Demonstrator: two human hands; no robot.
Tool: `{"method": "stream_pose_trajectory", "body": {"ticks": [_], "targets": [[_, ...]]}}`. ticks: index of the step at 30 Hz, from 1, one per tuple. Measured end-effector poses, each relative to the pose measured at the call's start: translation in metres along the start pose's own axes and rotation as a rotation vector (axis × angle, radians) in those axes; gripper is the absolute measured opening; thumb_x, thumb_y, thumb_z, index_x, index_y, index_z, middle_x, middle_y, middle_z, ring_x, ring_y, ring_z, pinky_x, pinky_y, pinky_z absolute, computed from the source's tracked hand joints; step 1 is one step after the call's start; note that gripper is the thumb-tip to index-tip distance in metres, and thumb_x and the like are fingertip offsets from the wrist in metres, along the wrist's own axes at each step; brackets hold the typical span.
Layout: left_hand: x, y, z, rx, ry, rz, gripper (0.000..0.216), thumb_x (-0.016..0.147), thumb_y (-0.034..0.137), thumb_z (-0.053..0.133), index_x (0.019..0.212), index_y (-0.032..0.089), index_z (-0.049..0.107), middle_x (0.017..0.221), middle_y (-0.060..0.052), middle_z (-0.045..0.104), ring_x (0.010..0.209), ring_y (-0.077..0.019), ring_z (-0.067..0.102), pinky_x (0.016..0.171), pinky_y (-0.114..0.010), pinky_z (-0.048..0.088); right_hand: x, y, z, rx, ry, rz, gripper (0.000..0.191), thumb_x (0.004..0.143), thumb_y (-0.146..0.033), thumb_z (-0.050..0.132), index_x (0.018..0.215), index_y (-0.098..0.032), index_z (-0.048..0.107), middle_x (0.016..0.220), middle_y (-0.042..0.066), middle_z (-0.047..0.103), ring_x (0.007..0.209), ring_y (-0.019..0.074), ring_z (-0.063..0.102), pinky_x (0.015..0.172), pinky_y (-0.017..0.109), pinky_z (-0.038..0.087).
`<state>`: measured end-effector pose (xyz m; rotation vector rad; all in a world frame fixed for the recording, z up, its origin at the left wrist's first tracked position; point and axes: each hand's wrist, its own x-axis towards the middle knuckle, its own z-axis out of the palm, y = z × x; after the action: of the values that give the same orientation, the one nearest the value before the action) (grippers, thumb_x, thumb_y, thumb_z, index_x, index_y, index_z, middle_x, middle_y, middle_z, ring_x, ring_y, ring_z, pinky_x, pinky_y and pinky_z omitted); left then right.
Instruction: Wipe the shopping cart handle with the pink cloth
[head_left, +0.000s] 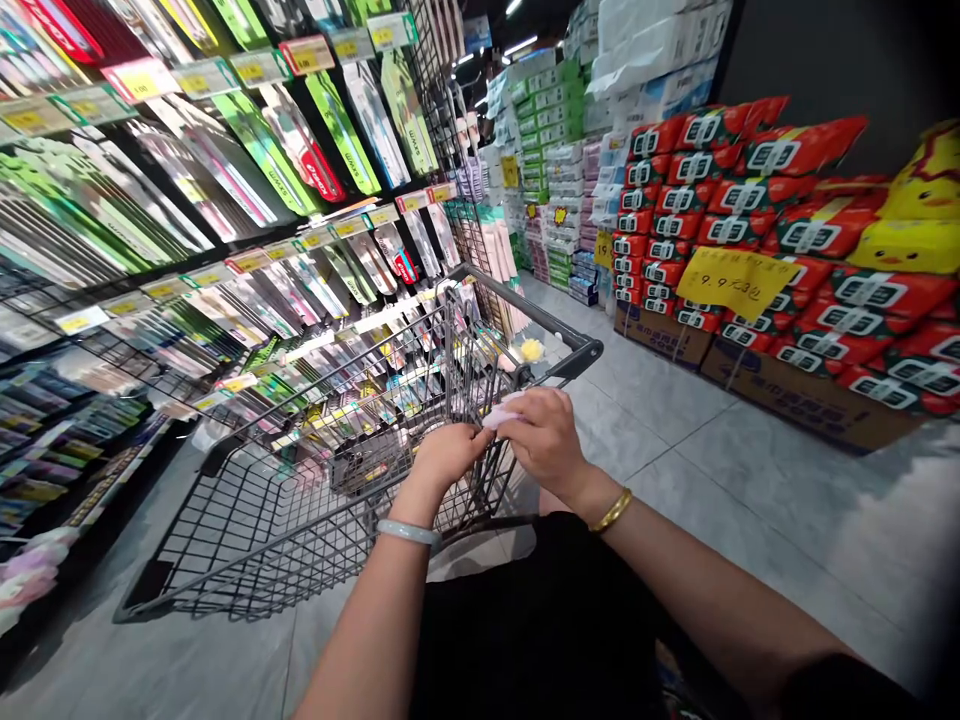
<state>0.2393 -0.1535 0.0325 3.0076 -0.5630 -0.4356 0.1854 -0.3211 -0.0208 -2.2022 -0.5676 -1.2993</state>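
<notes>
A small pale pink item (pixel 501 415) is held between both hands above the rear edge of the shopping cart (pixel 300 470); it is pinched by the fingertips of the left hand (pixel 448 455) and covered from above by the curled fingers of the right hand (pixel 545 440); both grips are narrow and closed on the item. Most of the item is hidden, so its kind cannot be told; from the way it folds under the fingers it is judged to be soft, thin and light, not fragile; it is best taken by its free edges, with a light pinch sufficing. A pale bangle (pixel 407 532) is worn on the left wrist and a gold bangle (pixel 610 512) on the right.

The cart is a grey wire basket with a dark handle bar (pixel 574 352); a yellow object (pixel 532 349) lies just inside near the handle. Racks of hanging packets (pixel 187 230) stand close on the left; stacked red packs (pixel 780 230) with a yellow price card (pixel 731 281) stand well apart on the right; the tiled aisle floor (pixel 750 480) lies between.
</notes>
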Motion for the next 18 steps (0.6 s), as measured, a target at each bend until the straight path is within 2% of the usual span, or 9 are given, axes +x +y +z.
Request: {"method": "stream_pose_trajectory", "body": {"ticks": [2, 5, 7, 12, 18], "targets": [[-0.003, 0.000, -0.001, 0.019, -0.004, -0.013, 0.052, 0.092, 0.050, 0.030, 0.086, 0.020, 0.072, 0.084, -0.010, 0.075, 0.084, -0.0255, 0.069, 0.071, -0.031, 0.047, 0.003, -0.003, 0.001, -0.026, -0.040, -0.087, 0.016, 0.091, -0.020, 0.058, 0.082, -0.026, 0.071, 0.102, 0.000, 0.067, 0.105, 0.0199, 0.048, 0.097, 0.040, 0.030], [-0.009, 0.001, -0.003, 0.025, -0.015, -0.018, 0.041, 0.087, 0.042, 0.039, 0.089, 0.019, 0.072, 0.087, -0.010, 0.075, 0.086, -0.0249, 0.069, 0.072, -0.030, 0.047, 0.000, -0.006, 0.003, -0.002, -0.173, -0.235, 0.018, 0.092, -0.019, 0.056, 0.078, -0.022, 0.068, 0.099, 0.001, 0.067, 0.100, 0.0193, 0.048, 0.093, 0.039, 0.031], [-0.014, 0.001, -0.004, 0.016, -0.008, -0.012, 0.042, 0.088, 0.044, 0.039, 0.088, 0.019, 0.073, 0.086, -0.010, 0.075, 0.086, -0.0246, 0.069, 0.073, -0.030, 0.047, 0.003, -0.004, -0.004, 0.011, -0.215, -0.256, 0.017, 0.091, -0.019, 0.056, 0.079, -0.023, 0.068, 0.100, 0.001, 0.067, 0.100, 0.0194, 0.047, 0.092, 0.039, 0.031], [-0.028, 0.000, -0.005, -0.006, 0.014, 0.010, 0.061, 0.093, 0.056, 0.024, 0.080, 0.020, 0.072, 0.082, -0.009, 0.075, 0.085, -0.0252, 0.070, 0.074, -0.031, 0.048, 0.027, -0.008, -0.029, -0.069, -0.182, -0.193, 0.014, 0.091, -0.021, 0.057, 0.084, -0.021, 0.069, 0.105, 0.005, 0.066, 0.104, 0.0219, 0.044, 0.093, 0.040, 0.030], [-0.045, -0.002, -0.001, 0.028, 0.047, 0.001, 0.045, 0.089, 0.045, 0.036, 0.090, 0.018, 0.072, 0.089, -0.011, 0.075, 0.089, -0.0254, 0.069, 0.075, -0.031, 0.048, 0.023, -0.030, -0.034, 0.016, -0.415, -0.386, 0.011, 0.090, -0.021, 0.061, 0.080, -0.021, 0.066, 0.087, 0.003, 0.064, 0.090, 0.0189, 0.046, 0.082, 0.036, 0.032]]}}
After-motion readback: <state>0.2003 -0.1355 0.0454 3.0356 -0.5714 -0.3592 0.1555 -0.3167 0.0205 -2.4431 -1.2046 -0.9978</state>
